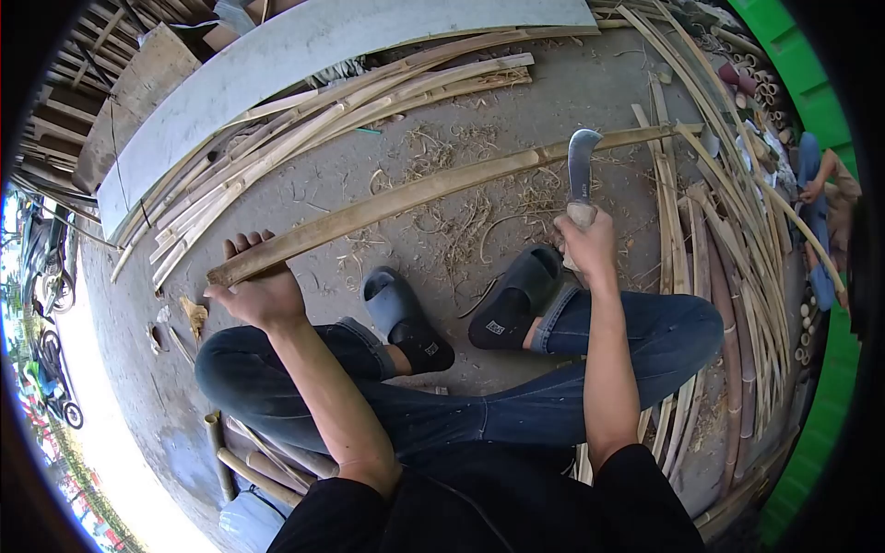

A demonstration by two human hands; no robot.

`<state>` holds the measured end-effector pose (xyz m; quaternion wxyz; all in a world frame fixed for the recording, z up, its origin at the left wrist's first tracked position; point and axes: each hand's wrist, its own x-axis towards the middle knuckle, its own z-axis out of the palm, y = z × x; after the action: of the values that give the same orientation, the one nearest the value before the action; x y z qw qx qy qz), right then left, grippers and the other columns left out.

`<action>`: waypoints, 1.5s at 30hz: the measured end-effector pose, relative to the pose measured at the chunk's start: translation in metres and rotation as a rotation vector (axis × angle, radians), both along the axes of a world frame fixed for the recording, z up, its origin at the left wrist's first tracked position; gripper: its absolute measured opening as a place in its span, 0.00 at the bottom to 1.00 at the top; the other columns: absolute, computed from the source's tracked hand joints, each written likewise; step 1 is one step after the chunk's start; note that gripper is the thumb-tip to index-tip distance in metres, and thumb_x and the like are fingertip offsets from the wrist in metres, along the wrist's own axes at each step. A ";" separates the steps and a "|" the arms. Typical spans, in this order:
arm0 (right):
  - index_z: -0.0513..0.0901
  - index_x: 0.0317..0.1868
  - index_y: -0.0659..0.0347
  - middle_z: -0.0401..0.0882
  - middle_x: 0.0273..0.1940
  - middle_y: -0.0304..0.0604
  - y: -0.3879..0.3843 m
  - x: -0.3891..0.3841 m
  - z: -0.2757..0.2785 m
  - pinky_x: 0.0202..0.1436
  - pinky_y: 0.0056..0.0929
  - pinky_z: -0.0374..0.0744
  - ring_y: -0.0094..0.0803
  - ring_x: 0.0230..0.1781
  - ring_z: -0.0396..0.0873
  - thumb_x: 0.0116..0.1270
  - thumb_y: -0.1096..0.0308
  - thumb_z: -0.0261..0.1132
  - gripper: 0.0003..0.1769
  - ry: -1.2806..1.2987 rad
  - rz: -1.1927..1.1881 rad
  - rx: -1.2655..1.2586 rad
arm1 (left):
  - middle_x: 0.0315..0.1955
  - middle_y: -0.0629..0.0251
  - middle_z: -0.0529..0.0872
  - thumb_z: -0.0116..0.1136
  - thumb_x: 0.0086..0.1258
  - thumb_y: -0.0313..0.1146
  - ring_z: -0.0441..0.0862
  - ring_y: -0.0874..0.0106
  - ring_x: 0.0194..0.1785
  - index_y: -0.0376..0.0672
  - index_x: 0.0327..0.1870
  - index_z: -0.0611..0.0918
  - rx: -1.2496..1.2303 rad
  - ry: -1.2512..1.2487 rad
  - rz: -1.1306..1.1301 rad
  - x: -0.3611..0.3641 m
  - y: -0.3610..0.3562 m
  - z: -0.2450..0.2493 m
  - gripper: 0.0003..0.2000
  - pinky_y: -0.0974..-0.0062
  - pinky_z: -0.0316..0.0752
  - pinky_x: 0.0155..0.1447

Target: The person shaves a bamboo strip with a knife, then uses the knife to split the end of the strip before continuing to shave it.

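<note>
A long split bamboo strip (406,199) slants across the view, its near end at the left and its far end at the upper right. My left hand (265,288) is wrapped round the near end, fingers beneath and thumb at the side. In my right hand (590,241) is the pale handle of a curved knife (580,166), held upright. The hooked blade overlaps the strip in view; whether they touch, I cannot tell. Shavings (452,198) lie on the ground below the strip.
Bamboo strips (341,115) are piled at the upper left beside a pale board (277,69). More strips and poles (728,276) lie at the right. Another person (830,198) sits at the far right by a green wall (797,69). My sandalled feet (396,304) are below the strip.
</note>
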<state>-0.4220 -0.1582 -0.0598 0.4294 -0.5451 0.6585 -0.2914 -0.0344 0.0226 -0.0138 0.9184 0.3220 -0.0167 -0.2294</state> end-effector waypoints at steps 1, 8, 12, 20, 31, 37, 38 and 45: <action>0.82 0.38 0.69 0.83 0.24 0.44 -0.003 -0.004 0.005 0.23 0.30 0.80 0.28 0.18 0.83 0.60 0.69 0.71 0.12 0.002 -0.015 -0.006 | 0.43 0.59 0.78 0.24 0.77 0.72 0.74 0.60 0.50 0.41 0.55 0.73 -0.073 0.013 -0.023 0.001 -0.002 -0.002 0.39 0.56 0.69 0.64; 0.81 0.52 0.75 0.87 0.40 0.61 -0.050 -0.045 0.022 0.49 0.43 0.83 0.55 0.43 0.87 0.54 0.62 0.75 0.29 0.424 0.268 -0.229 | 0.25 0.68 0.68 0.16 0.73 0.76 0.65 0.71 0.26 0.47 0.36 0.69 0.071 0.001 0.276 0.001 -0.002 -0.006 0.39 0.71 0.67 0.37; 0.79 0.61 0.74 0.86 0.47 0.66 -0.058 -0.042 0.027 0.57 0.43 0.82 0.58 0.50 0.85 0.54 0.61 0.75 0.36 0.503 0.241 -0.105 | 0.21 0.68 0.66 0.13 0.72 0.77 0.63 0.70 0.24 0.47 0.33 0.68 0.106 -0.006 0.298 0.000 -0.002 -0.005 0.39 0.71 0.67 0.34; 0.79 0.61 0.74 0.85 0.48 0.66 -0.034 -0.016 0.000 0.60 0.43 0.81 0.58 0.52 0.85 0.53 0.60 0.74 0.37 0.498 0.342 -0.015 | 0.17 0.69 0.64 0.15 0.70 0.79 0.60 0.71 0.22 0.48 0.29 0.67 0.115 0.005 0.308 0.008 0.004 -0.022 0.40 0.73 0.64 0.30; 0.82 0.54 0.74 0.87 0.45 0.66 -0.019 -0.019 -0.015 0.54 0.42 0.83 0.54 0.49 0.87 0.53 0.63 0.74 0.31 0.584 0.361 -0.210 | 0.16 0.70 0.64 0.16 0.68 0.80 0.60 0.73 0.21 0.47 0.28 0.68 0.052 -0.058 0.274 0.024 0.022 -0.020 0.41 0.74 0.62 0.27; 0.84 0.46 0.74 0.88 0.37 0.60 -0.040 -0.008 -0.006 0.49 0.40 0.84 0.50 0.40 0.88 0.51 0.62 0.74 0.26 0.344 0.319 0.074 | 0.15 0.71 0.65 0.17 0.73 0.77 0.59 0.74 0.19 0.49 0.27 0.69 0.100 -0.014 0.379 0.006 0.006 -0.013 0.39 0.77 0.59 0.25; 0.84 0.46 0.73 0.88 0.37 0.60 -0.035 -0.014 -0.013 0.49 0.40 0.84 0.49 0.40 0.88 0.51 0.62 0.74 0.26 0.406 0.382 0.017 | 0.15 0.71 0.65 0.17 0.71 0.78 0.60 0.74 0.20 0.49 0.27 0.68 0.065 -0.016 0.351 0.018 0.018 -0.016 0.39 0.77 0.59 0.25; 0.84 0.46 0.72 0.88 0.32 0.55 -0.032 -0.011 -0.007 0.42 0.38 0.84 0.43 0.33 0.88 0.52 0.63 0.74 0.24 0.420 0.378 0.055 | 0.15 0.72 0.62 0.16 0.68 0.81 0.57 0.74 0.20 0.49 0.26 0.66 0.161 0.017 0.357 0.006 0.004 -0.023 0.40 0.76 0.57 0.26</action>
<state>-0.4328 -0.1898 -0.0665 0.3449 -0.6948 0.6273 -0.0690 -0.0284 0.0264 -0.0364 0.9159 0.3902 0.0668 -0.0664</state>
